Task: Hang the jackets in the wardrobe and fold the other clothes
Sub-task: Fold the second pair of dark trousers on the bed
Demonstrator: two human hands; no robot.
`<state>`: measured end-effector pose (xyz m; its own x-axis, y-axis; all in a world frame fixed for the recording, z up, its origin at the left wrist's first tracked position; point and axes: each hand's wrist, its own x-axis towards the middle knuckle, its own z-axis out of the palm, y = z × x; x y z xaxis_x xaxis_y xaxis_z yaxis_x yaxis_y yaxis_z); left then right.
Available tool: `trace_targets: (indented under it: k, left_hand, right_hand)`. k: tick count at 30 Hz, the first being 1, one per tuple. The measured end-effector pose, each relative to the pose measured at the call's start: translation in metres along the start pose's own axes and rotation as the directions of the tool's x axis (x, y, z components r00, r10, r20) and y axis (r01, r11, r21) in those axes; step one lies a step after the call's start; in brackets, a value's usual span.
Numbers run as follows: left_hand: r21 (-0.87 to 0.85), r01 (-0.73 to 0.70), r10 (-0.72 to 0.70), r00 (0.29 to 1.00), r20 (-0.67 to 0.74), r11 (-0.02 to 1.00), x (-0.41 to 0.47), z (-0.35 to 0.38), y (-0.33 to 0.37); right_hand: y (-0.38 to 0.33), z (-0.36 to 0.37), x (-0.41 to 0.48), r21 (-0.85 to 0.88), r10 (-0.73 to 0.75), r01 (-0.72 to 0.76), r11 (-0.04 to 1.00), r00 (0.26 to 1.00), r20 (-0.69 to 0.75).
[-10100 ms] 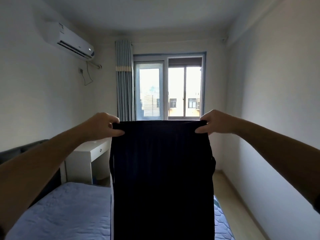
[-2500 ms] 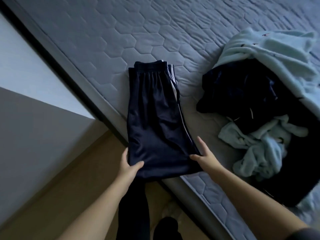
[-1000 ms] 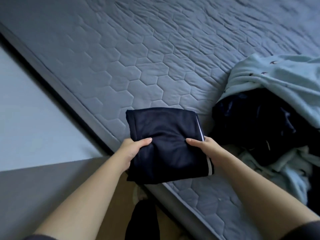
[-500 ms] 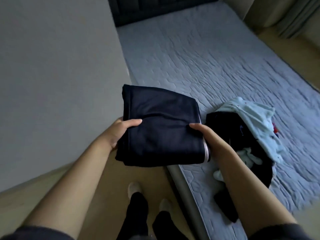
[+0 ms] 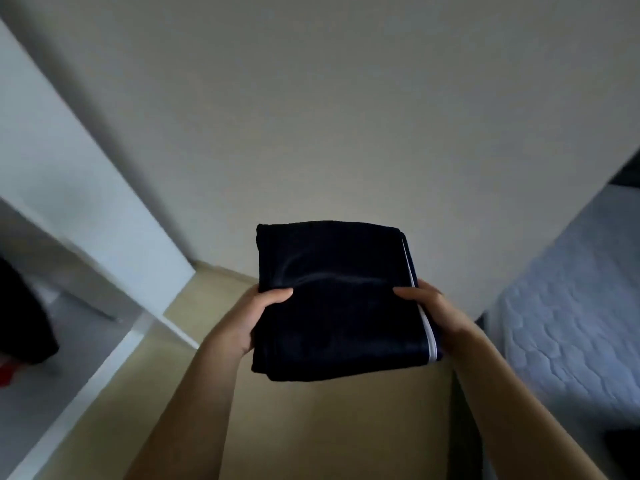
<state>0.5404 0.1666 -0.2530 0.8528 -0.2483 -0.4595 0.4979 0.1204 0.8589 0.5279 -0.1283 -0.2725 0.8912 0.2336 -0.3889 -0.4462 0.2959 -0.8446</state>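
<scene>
Holding folded dark navy smooth-fabric garment with white side stripe [image 5: 337, 303] in mid-air above tan floor [image 5: 329, 427], clamped at opposite edges by left hand [image 5: 242, 320] and right hand [image 5: 434, 311], thumbs on top. Soft, light, probably slippery; best supported from underneath.

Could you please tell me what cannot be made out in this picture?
Head view: the fingers of the left hand and right hand are hidden under the folded garment.
Head view: the dark thing at the left edge is blurred and cut off.
Head view: the bed is cut by the right edge.
</scene>
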Motion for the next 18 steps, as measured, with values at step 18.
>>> trace_targets:
  k: [18]
  left_hand:
    - [-0.069, -0.437, 0.253, 0.634, -0.73, 0.897, -0.231, -0.35, 0.007]
  right_hand:
    - [0.083, 0.441, 0.143, -0.214, 0.183, -0.043, 0.976, 0.693, 0.697]
